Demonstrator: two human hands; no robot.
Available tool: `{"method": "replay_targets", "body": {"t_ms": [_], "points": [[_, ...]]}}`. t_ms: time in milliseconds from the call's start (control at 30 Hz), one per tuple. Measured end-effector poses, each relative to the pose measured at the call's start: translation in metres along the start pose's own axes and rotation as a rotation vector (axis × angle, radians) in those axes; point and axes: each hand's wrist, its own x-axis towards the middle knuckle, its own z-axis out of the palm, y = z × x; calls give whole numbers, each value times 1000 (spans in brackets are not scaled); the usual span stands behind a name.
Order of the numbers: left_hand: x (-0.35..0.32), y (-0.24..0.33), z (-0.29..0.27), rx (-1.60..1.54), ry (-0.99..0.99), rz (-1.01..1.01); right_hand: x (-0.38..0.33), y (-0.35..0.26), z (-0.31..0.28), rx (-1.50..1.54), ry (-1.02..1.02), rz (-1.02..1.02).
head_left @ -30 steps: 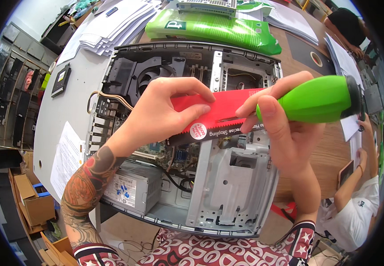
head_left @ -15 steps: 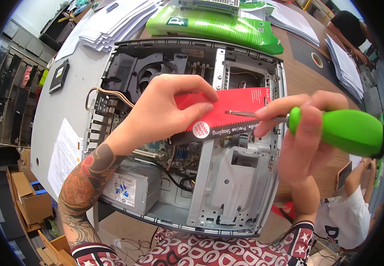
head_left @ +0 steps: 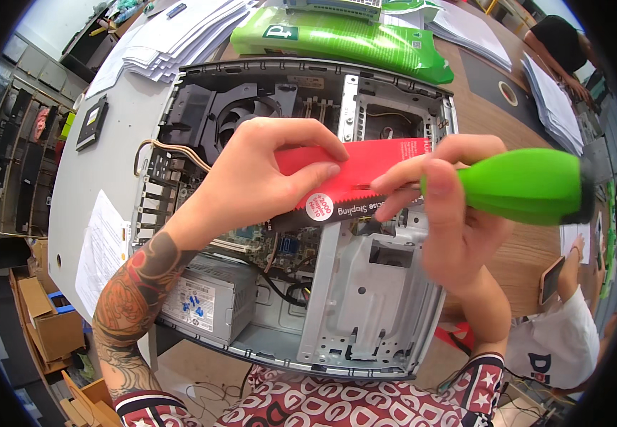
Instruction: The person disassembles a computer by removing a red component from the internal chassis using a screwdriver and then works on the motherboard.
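My left hand (head_left: 269, 167) pinches a red and black cardboard package (head_left: 383, 160) between thumb and fingers, above an opened desktop computer case (head_left: 365, 292). My right hand (head_left: 458, 228) grips a screwdriver (head_left: 525, 186) by its fat green handle, with the shaft pointing left. The screwdriver's tip lies against or just over the red face of the package; I cannot tell whether it touches. Below my left hand, the case's circuit board (head_left: 287, 245) is partly covered by the package. A black fan (head_left: 244, 114) sits in the case behind that hand.
The power supply (head_left: 205, 295) fills the case's near left corner. Beyond the case lies a green plastic bag (head_left: 344, 46). Paper stacks (head_left: 169, 43) are at the far left, more sheets (head_left: 554, 107) at right. A person in a white shirt (head_left: 554, 349) is at the right.
My right hand has moved left with the screwdriver, bringing its tip and fingers further over the package. My left hand and the package have barely shifted.
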Motion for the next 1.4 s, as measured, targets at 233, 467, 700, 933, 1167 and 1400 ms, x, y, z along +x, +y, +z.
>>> {"method": "replay_targets", "body": {"t_ms": [233, 467, 700, 933, 1167, 1400], "points": [[2, 1, 2, 7, -3, 12, -5, 3, 1, 266, 80, 56], [1, -2, 3, 6, 0, 23, -10, 2, 4, 373, 233, 120], [1, -1, 2, -3, -7, 6, -7, -4, 6, 326, 84, 182], [2, -3, 3, -18, 1, 40, -11, 7, -3, 134, 115, 126], [1, -3, 3, -26, -2, 22, -18, 8, -10, 50, 102, 46], [1, -6, 3, -38, 31, 54, -16, 7, -5, 22, 31, 57]]}}
